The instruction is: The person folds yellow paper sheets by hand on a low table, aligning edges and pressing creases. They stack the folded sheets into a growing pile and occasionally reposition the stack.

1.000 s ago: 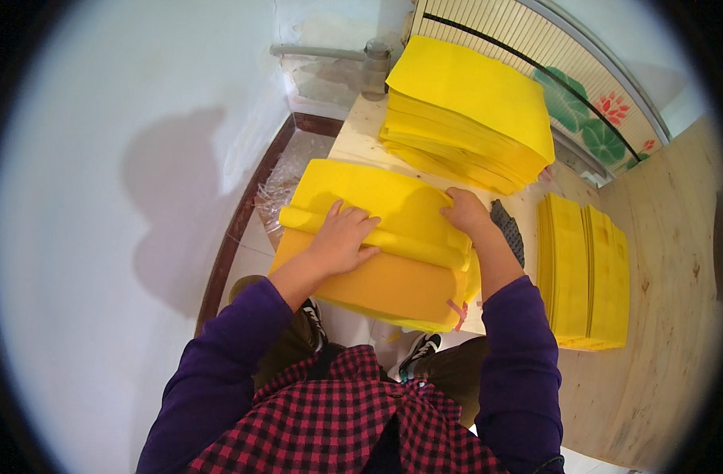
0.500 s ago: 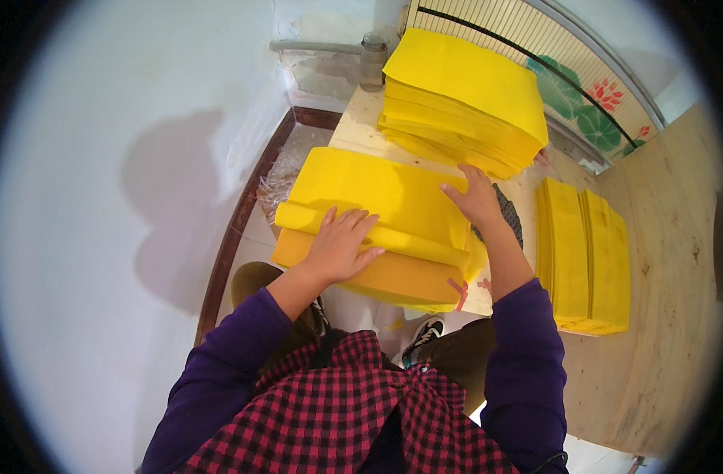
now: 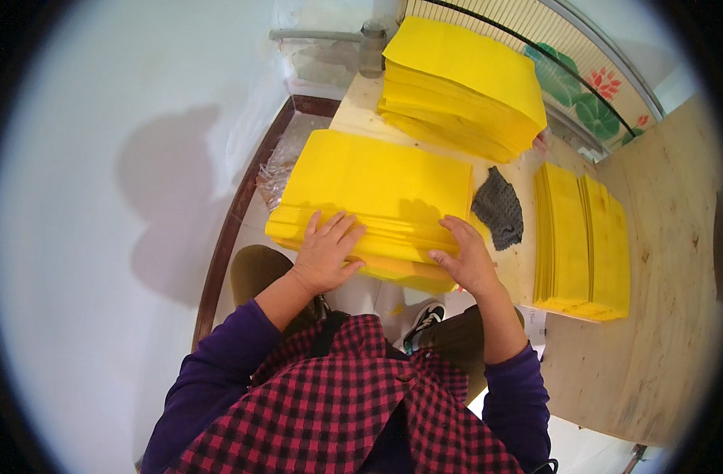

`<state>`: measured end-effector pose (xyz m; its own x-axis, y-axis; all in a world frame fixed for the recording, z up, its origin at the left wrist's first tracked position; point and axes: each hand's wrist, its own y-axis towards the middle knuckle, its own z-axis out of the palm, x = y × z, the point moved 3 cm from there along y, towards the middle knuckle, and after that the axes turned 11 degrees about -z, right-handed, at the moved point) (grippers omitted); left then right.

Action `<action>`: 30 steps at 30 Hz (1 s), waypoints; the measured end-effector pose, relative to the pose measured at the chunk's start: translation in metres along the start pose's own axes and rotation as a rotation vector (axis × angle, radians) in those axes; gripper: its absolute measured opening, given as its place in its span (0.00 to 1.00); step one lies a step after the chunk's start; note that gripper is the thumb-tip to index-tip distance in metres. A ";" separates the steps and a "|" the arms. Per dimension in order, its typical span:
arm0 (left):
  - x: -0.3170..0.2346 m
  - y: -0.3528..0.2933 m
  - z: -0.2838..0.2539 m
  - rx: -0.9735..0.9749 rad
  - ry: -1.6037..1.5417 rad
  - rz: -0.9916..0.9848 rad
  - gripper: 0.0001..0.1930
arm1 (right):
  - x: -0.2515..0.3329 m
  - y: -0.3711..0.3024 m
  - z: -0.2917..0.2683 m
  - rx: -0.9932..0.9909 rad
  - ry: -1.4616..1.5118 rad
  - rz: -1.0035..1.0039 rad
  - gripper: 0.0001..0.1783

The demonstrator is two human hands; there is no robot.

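Note:
A yellow cloth-like sheet (image 3: 381, 175) lies on the near part of the table, its near edge folded into several parallel layers. On the left part of that fold rests my left hand (image 3: 327, 254), fingers spread and flat, thumb over the near edge. My right hand (image 3: 470, 261) lies at the fold's right end with thumb and fingers apart. Below the fold, more yellow material hangs past the table's near edge, above my legs. Right of the sheet is a crumpled dark grey textured cloth (image 3: 500, 208), apart from my right hand.
A tall stack of yellow sheets (image 3: 464, 87) stands at the back. Folded yellow bundles (image 3: 584, 241) sit on the right, beside a wooden board (image 3: 606, 379). A clear jar (image 3: 372, 49) is at the back left. Clear plastic wrap (image 3: 278, 170) lies by the wall (image 3: 77, 237).
The rolled near edge of the sheet is now flattened into layers, covering most of the orange-yellow surface. My right hand moved from the far right down to the fold, uncovering the grey cloth.

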<state>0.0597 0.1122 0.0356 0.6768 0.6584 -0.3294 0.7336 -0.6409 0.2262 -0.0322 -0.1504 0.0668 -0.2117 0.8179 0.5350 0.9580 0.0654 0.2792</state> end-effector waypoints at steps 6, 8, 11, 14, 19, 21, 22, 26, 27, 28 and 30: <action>0.001 0.005 -0.006 0.019 0.027 -0.051 0.39 | 0.000 0.013 0.007 0.161 -0.119 -0.030 0.49; 0.001 0.006 -0.008 0.034 0.045 -0.074 0.41 | 0.002 0.018 0.007 0.227 -0.139 -0.039 0.52; 0.002 0.006 -0.011 0.040 0.069 -0.087 0.43 | 0.007 0.020 0.006 0.302 -0.175 -0.032 0.54; 0.002 0.008 -0.012 0.067 0.061 -0.098 0.44 | 0.011 0.022 0.004 0.339 -0.214 -0.053 0.52; 0.000 0.014 -0.016 0.103 0.075 -0.108 0.45 | 0.018 0.024 0.003 0.392 -0.223 -0.084 0.46; -0.001 0.015 -0.019 0.085 0.105 -0.087 0.45 | 0.022 0.018 0.005 0.434 -0.207 -0.072 0.42; -0.002 0.014 -0.020 0.090 0.109 -0.086 0.45 | 0.026 0.014 0.005 0.418 -0.224 -0.108 0.40; -0.001 0.011 -0.022 0.103 0.100 -0.061 0.44 | 0.038 -0.003 0.007 0.315 -0.263 -0.201 0.33; 0.000 0.009 -0.022 0.106 0.093 -0.053 0.43 | 0.040 -0.005 0.008 0.272 -0.271 -0.223 0.31; 0.001 0.008 -0.021 0.097 0.079 -0.040 0.42 | 0.040 -0.008 0.010 0.268 -0.270 -0.210 0.31; 0.004 0.005 -0.021 0.066 0.079 -0.012 0.40 | 0.040 -0.011 0.013 0.265 -0.267 -0.181 0.30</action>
<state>0.0675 0.1199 0.0544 0.6726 0.6938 -0.2574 0.7378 -0.6556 0.1607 -0.0485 -0.1105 0.0750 -0.3575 0.8968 0.2607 0.9338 0.3384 0.1163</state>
